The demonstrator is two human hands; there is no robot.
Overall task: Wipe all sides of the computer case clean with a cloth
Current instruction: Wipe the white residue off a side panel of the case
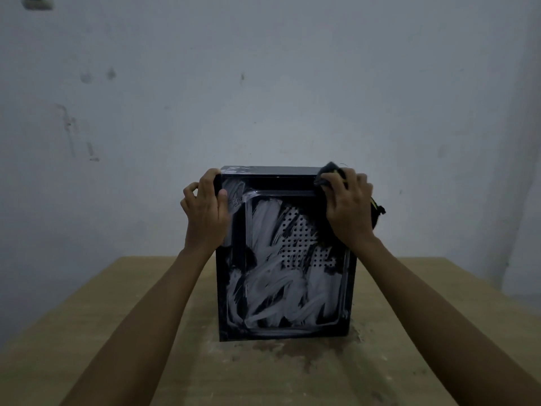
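While the black computer case (284, 273) is standing tall on the wooden table (87, 332), a person is holding it with both hands near its top. The case is sitting near the middle of the table, with one wide side facing the camera.

The left hand (205, 209) is gripping the top left corner of the case. Its thumb (223, 194) is lying on the front side, and its fingers are curling round the left edge. One finger is sticking out to the left, bent and not touching the case.

The right hand (348, 209) is pressing a dark cloth (328, 171) onto the top right corner of the case. Its fingers are bending down over the cloth and holding it there. A bit of the cloth is poking up above the fingers.

White smears (281, 291) are covering much of the front side. A patch of little round holes (301, 241) is showing through the smears in the upper right part.

A black and yellow thing (377, 209) is peeking out beside the right hand, at the right edge of the case. It is too dark to tell what it is.

A dark stain (281, 351) and some white dust are lying on the table just in front of the case. A pale wall (263, 83) with a few marks is standing behind the table.
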